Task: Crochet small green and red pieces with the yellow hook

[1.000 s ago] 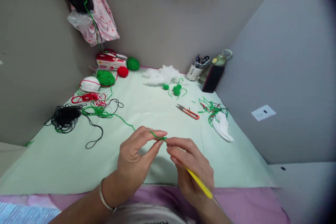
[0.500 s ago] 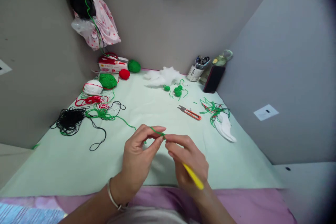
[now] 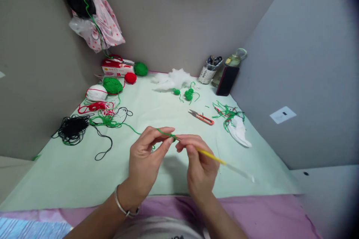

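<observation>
Near the frame's centre, the left hand (image 3: 146, 157) pinches green yarn (image 3: 173, 137); the right hand (image 3: 202, 168) grips a yellow hook (image 3: 211, 156), slanting from the yarn toward lower right.

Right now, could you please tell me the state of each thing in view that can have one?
Thin green yarn: pinched in the left hand
Slim yellow-handled tool: gripped in the right hand
Orange-handled metal snips: lying flat, blades apart
Thin black cord: unwound, heaped loosely
Round white yarn ball: wound
Black rectangular phone: propped up, screen dark
Clear labelled pen cup: upright, containing items
</observation>
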`<state>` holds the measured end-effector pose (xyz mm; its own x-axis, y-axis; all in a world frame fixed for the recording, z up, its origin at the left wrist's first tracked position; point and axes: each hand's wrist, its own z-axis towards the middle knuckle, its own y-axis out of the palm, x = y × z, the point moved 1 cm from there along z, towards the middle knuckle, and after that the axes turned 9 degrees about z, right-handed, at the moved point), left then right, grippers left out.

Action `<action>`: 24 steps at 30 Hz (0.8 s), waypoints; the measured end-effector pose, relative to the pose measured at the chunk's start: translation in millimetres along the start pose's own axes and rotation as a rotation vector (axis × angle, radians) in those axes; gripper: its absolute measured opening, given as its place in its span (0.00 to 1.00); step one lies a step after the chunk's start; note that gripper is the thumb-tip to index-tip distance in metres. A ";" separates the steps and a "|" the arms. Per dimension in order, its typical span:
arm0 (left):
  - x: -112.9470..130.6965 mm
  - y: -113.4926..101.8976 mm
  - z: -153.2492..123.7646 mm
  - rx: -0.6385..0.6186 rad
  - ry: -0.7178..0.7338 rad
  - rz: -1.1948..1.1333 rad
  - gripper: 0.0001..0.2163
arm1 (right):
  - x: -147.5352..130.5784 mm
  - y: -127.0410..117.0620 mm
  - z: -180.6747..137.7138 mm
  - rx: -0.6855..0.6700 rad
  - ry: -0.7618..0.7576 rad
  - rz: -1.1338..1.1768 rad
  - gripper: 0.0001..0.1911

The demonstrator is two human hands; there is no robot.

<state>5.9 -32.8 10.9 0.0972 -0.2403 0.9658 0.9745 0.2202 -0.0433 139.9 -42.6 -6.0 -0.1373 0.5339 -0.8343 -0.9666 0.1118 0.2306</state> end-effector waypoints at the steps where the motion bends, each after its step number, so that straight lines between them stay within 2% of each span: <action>1: 0.9 1.0 1.2 -0.046 -0.083 -0.063 0.08 | -1.2 -7.1 -1.2 -0.094 -0.102 -0.138 0.10; 3: 1.2 1.7 2.4 -0.145 -0.254 -0.201 0.07 | -4.9 -22.0 -2.0 -0.284 -0.244 -0.355 0.13; 4: 0.7 1.6 2.2 -0.197 -0.340 -0.280 0.08 | -7.0 -28.2 -1.1 -0.374 -0.260 -0.412 0.16; 6: -1.1 0.8 0.8 -0.296 -0.490 -0.439 0.10 | -11.4 -36.0 3.4 -0.414 -0.251 -0.384 0.16; 8: -3.2 0.4 -1.5 -0.386 -0.584 -0.554 0.12 | -13.7 -35.8 9.4 -0.355 -0.159 -0.220 0.13; 10: -5.6 0.9 -3.8 -0.422 -0.612 -0.604 0.14 | -12.6 -30.2 12.9 -0.289 -0.081 -0.067 0.12; 12: -8.6 2.5 -5.8 -0.400 -0.607 -0.603 0.14 | -8.8 -24.1 11.2 -0.271 -0.096 -0.085 0.12; 14: -11.4 3.9 -7.6 -0.337 -0.578 -0.561 0.13 | -3.6 -21.3 4.1 -0.299 -0.226 -0.289 0.13; 17: -12.1 2.9 -9.3 -0.239 -0.496 -0.464 0.13 | 3.4 -24.0 -10.1 -0.332 -0.507 -0.616 0.21; 19: -9.1 0.1 -9.4 -0.235 -0.474 -0.438 0.16 | 4.8 -27.0 -16.0 -0.342 -0.632 -0.691 0.25; 20: -6.8 -1.5 -9.0 -0.263 -0.494 -0.449 0.18 | 4.2 -28.0 -16.9 -0.344 -0.649 -0.682 0.25; 22: -1.8 -4.4 -7.5 -0.359 -0.576 -0.506 0.22 | 0.3 -28.5 -14.7 -0.343 -0.580 -0.590 0.25; 24: 2.2 -6.5 -5.3 -0.448 -0.650 -0.569 0.24 | -5.7 -27.8 -9.0 -0.328 -0.414 -0.432 0.25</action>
<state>0.9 -39.8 12.0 -0.4116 0.3991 0.8193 0.8411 -0.1797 0.5101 165.6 -56.4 -12.1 0.3071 0.7821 -0.5423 -0.9405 0.1624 -0.2985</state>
